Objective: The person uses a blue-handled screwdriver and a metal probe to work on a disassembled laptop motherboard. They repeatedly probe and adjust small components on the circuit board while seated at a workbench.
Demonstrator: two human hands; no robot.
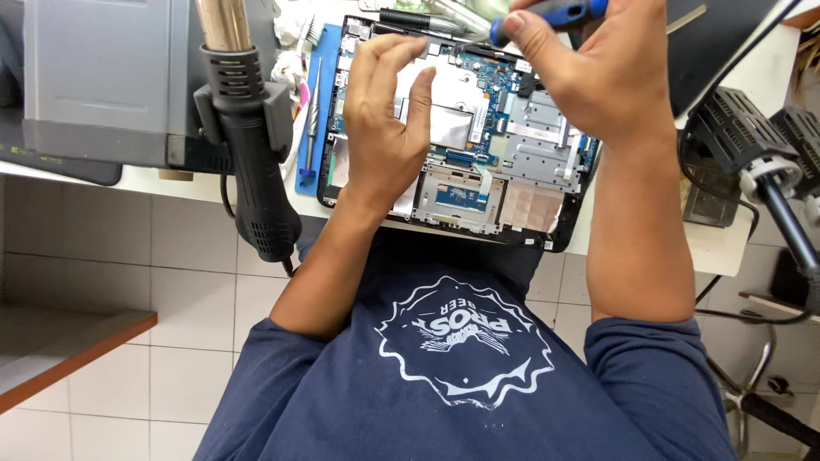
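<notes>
While the opened laptop [461,145] lies with its bottom cover off at the near edge of the white workbench [726,239], both hands work above its exposed boards. At the laptop's far edge, the right hand [589,77] is closed around a blue-and-black-handled screwdriver [551,15], thumb and fingers pinching the handle so the tip points down toward the boards; the tip itself is hard to make out. Over the laptop's left half, the left hand [384,128] spreads loosely, fingers curled and empty, fingertips resting on or just above the silver shielding, seemingly to steady the machine. Left of the laptop, a blue mat [309,162] carries slim tools [312,119], kept within reach. Farther left, a black hot-air gun [252,145] hangs nozzle-up in a holder on a grey station [102,77], parked clear of the laptop. Right of the laptop stand black boxy devices [739,132] with cables. Inside the laptop, a small white rectangular label [478,119] sits by the blue circuit board; near its front edge lies a pale pink patterned sheet [530,205].
</notes>
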